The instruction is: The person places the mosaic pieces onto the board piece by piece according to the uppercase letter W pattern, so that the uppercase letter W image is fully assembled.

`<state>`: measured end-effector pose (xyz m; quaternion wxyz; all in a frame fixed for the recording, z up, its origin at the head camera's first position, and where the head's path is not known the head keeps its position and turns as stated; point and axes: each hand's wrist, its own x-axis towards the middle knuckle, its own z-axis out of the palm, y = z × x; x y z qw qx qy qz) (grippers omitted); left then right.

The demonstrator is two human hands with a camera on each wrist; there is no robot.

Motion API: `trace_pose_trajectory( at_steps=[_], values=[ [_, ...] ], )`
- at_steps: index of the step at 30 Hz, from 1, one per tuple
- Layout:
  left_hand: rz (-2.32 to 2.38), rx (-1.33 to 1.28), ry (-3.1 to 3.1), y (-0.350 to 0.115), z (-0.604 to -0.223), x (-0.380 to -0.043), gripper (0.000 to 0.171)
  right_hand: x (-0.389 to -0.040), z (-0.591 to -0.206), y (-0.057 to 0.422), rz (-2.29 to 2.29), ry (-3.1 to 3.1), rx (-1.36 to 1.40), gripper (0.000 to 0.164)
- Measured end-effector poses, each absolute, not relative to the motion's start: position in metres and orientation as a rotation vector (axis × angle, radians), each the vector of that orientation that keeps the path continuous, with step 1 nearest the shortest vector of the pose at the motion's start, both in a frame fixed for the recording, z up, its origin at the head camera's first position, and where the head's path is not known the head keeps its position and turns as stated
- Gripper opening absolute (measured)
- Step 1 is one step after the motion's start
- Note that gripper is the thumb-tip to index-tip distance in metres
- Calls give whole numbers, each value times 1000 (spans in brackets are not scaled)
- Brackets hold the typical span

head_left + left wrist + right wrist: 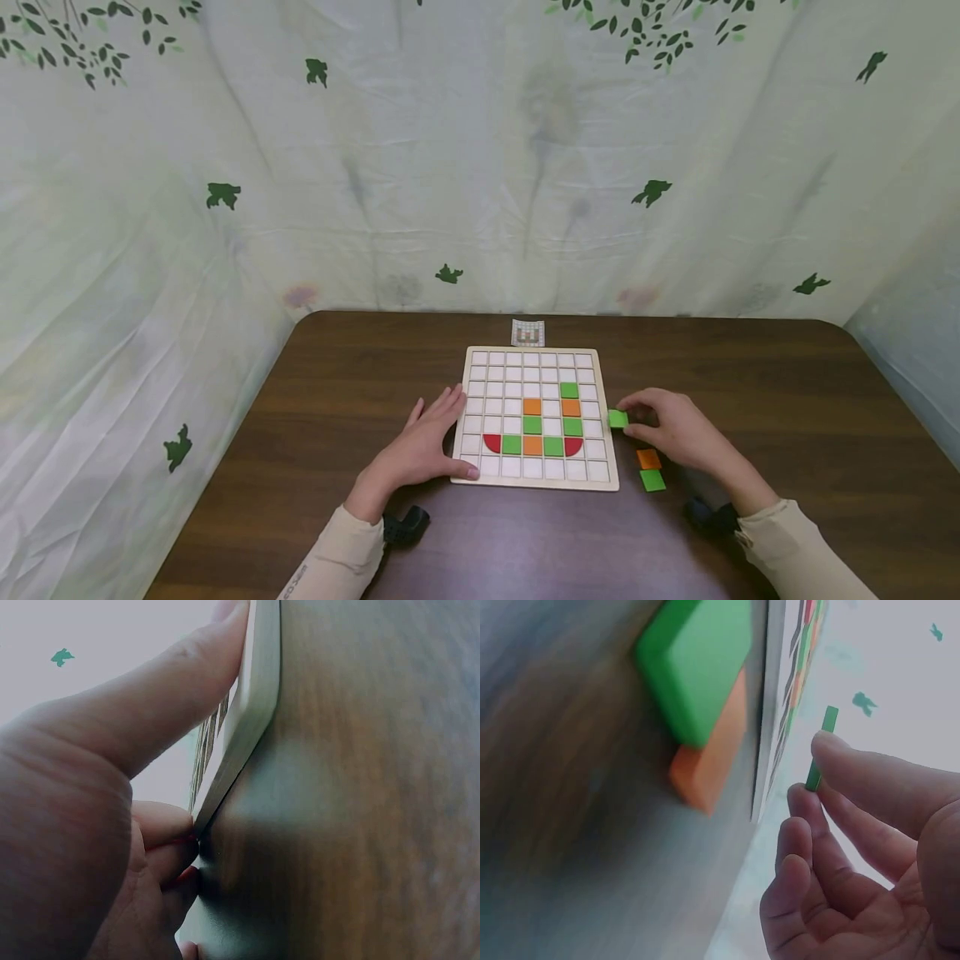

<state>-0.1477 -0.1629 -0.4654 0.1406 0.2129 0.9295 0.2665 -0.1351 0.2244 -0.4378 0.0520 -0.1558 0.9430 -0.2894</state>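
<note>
A light wooden grid board (612, 472) with white squares lies on the table. Green and orange square tiles and two red quarter-round tiles (573, 447) fill several of its cells. Along the board's left edge rests my left hand (416, 446), fingers spread up the side and thumb on the front left corner. Beyond the right edge, my right hand (678, 425) pinches a green square tile (617, 418) between thumb and fingers. The right wrist view shows that tile edge-on, raised off the table. Near this hand lie a loose orange tile (648, 459) and a loose green tile (652, 481).
Behind the board's far edge lies a small printed card (528, 333) with a grid pattern. The dark wooden table (360, 358) ends at a pale curtain (480, 167) with leaf prints. Both wrists wear black devices, the left one (406, 527) close to the table.
</note>
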Motion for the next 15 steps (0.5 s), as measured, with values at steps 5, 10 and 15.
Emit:
trace_pose_trajectory(
  at_steps=[5, 10, 15],
  values=[
    [772, 614, 2685, -163, -466, -148, 117, -136, -437, 214, -908, 2858, -476, 28],
    [765, 612, 2689, -163, -467, -148, 118, -137, -437, 202, -949, 2842, -480, 27],
    [760, 612, 2688, -163, -468, -148, 118, -138, -435, 190, -971, 2817, -490, 27]
  ],
)
